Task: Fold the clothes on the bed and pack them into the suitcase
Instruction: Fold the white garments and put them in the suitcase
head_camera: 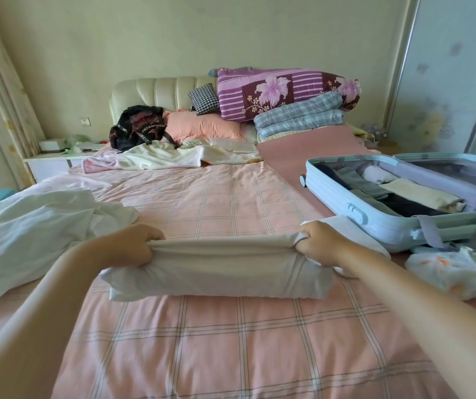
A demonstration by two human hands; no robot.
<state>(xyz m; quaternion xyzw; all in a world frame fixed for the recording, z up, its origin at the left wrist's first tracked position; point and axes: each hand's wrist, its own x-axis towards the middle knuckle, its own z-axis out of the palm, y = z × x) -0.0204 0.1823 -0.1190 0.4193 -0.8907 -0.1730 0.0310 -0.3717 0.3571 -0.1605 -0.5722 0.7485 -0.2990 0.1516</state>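
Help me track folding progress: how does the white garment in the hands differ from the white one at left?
The held garment is folded into a band; the left garment lies spread and rumpled. The left hand and right hand grip the held garment's ends; no hand holds the left garment. Both are white, on the bed.

Folded white garment (216,269), open suitcase (375,223)
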